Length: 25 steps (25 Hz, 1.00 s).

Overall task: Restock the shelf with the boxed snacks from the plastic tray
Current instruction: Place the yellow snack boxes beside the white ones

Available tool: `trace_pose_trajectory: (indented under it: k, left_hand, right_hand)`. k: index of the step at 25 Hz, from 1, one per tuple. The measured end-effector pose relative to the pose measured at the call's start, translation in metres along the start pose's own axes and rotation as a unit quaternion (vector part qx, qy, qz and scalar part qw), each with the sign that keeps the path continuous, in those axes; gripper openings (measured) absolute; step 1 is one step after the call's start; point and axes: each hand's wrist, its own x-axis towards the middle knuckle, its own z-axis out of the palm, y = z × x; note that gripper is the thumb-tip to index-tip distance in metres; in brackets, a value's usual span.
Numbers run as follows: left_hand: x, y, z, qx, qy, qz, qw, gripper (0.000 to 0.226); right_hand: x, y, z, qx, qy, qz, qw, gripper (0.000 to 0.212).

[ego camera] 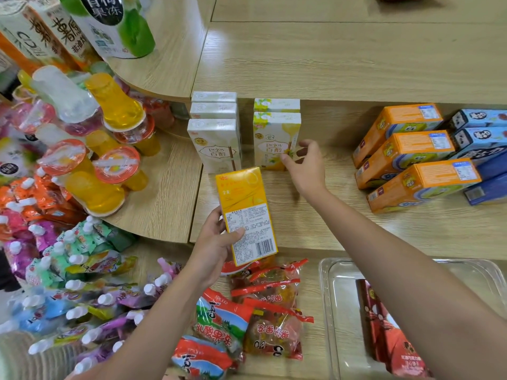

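Note:
My left hand (216, 242) grips a yellow snack box (245, 215) by its lower left, back side up, above the shelf's front edge. My right hand (306, 165) reaches to the front yellow-and-white Pejoy box (274, 138) standing on the wooden shelf (315, 220); thumb and fingers are spread at its right lower corner, touching it. A second such box stands behind it. To the left, a row of three white Pejoy boxes (214, 144) stands upright. The clear plastic tray (329, 297) lies at the lower right under my right forearm, with a red snack box (389, 338) in it.
Orange boxes (403, 157) and blue boxes (480, 138) lie stacked at the shelf's right. Jelly cups (115, 111) fill the curved shelf on the left. Bagged jelly snacks (263, 311) and spouted pouches (68, 283) lie on the lower shelf in front.

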Motion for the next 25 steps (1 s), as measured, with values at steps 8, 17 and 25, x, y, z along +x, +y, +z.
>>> trace_pose_trajectory:
  k: [8, 17, 25]
  left_hand:
    - [0.001, 0.0, 0.02, 0.069, 0.051, 0.085, 0.993, 0.047]
    - [-0.004, -0.019, 0.087, 0.253, 0.061, 0.2, 0.945, 0.064]
    - [-0.005, -0.033, 0.111, 0.326, -0.002, 0.231, 0.917, 0.059]
  right_hand:
    - [-0.083, -0.035, -0.032, -0.004, -0.043, -0.024, 0.999, 0.047]
    - [-0.137, -0.018, -0.047, 0.147, -0.094, 0.129, 0.976, 0.04]
    - [-0.124, 0.013, -0.079, 0.171, -0.049, 0.127, 0.976, 0.023]
